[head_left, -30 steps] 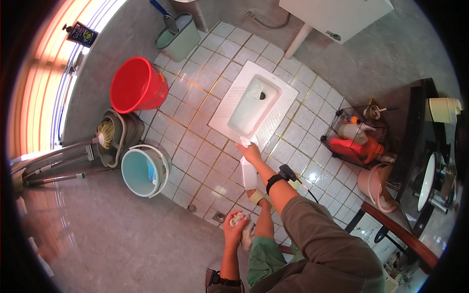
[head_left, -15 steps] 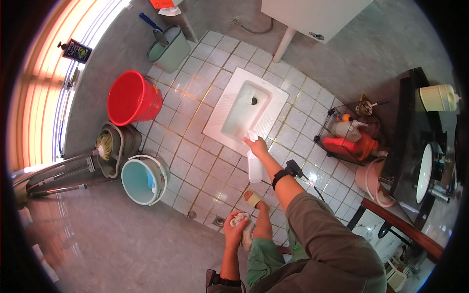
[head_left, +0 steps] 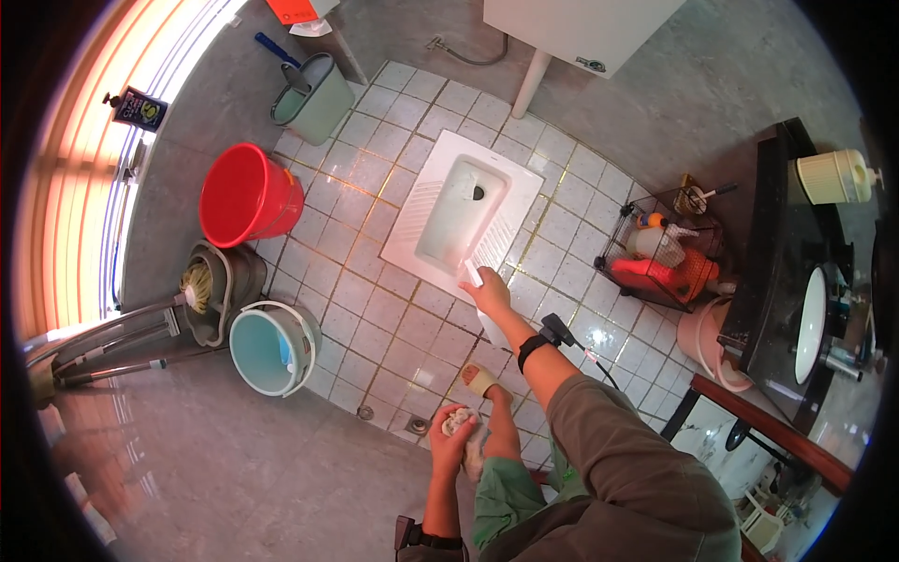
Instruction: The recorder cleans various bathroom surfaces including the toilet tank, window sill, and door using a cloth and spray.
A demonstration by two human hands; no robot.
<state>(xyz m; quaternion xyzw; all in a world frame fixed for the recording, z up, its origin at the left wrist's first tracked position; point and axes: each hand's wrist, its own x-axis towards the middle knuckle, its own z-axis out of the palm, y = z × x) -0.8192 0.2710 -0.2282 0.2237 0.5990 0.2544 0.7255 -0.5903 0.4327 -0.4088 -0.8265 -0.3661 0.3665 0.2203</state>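
My right hand (head_left: pixel 490 293) is closed round the neck of a white spray bottle (head_left: pixel 491 330), just at the near corner of a white squat toilet (head_left: pixel 401 248). Its white spray head (head_left: pixel 473 273) points toward the toilet pan; most of the bottle is hidden behind my hand and wrist. Lower down, beside my leg, my left hand (head_left: pixel 448 440) grips a crumpled, pale greyish cloth (head_left: pixel 459 421). The toilet is set into the white tiled floor (head_left: pixel 361 267), with a dark drain hole at its far end.
On the left stand a red bucket (head_left: pixel 245 201), a pale bucket (head_left: pixel 251 351) with something blue inside, and long-handled cleaning tools (head_left: pixel 117 328). A grey-green bin (head_left: pixel 323 103) is at the far wall. A wire rack of bottles (head_left: pixel 655 258) and a pink bucket (head_left: pixel 698 347) stand right.
My right hand has turned the spray bottle, so less of its body shows now and the spray head is plainer. The view has shifted slightly. My left hand keeps its hold on the cloth.
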